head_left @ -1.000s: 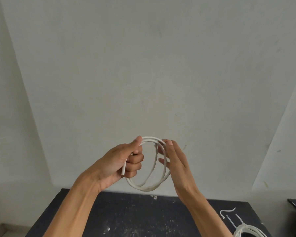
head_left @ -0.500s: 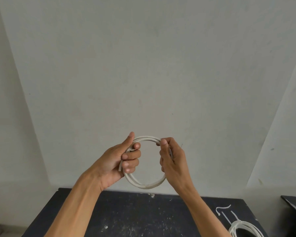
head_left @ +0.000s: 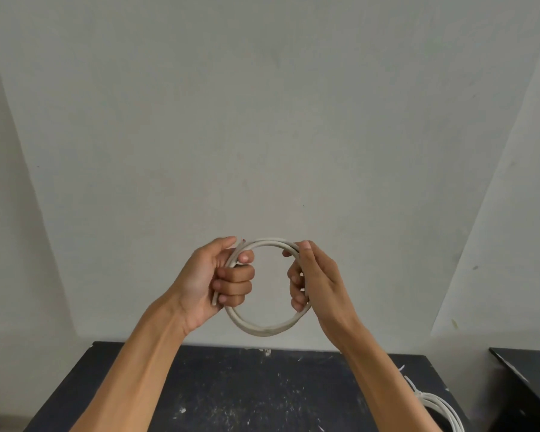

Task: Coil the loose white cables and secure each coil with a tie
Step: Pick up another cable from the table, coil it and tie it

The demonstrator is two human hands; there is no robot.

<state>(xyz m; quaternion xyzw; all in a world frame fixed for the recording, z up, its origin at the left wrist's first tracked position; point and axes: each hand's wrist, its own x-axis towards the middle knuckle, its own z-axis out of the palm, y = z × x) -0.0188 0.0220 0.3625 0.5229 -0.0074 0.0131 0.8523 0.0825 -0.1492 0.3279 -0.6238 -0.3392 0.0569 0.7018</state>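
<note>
Leaning over a black table (head_left: pixel 262 397), close under both bare arms. Scratched and dotted all over with little white marks. Keeping another white cable ring (head_left: pixel 434 406) flat on the right side of that table, partly cut off by the bottom edge. Showing a thin white strip (head_left: pixel 411 383) right by that ring, too small to tell what it is. Standing just to the right of the table, with a gap between, the corner of a second black top (head_left: pixel 524 378).

Holding the white cable (head_left: pixel 262 328) up in the air, above the back edge of the table, wound into a round ring of a few loops. Gripping the left side of the ring with the left hand (head_left: pixel 212 282), fingers curled tight round it and thumb pointing up. Gripping the right side with the right hand (head_left: pixel 318 282), fingers curled round the loops and thumb on top. Poking up by the left thumb, one cut end (head_left: pixel 242 241) of the cable, with a tiny bit of red in it. Poking down under the left fingers, the other end (head_left: pixel 214 299).

Facing a plain pale wall (head_left: pixel 262 120) behind it all, grey-white, with faint smudges and a few tiny dark spots. Meeting more pale wall on the left (head_left: pixel 0 244) and on the right (head_left: pixel 527 213) along slanted corner lines.
</note>
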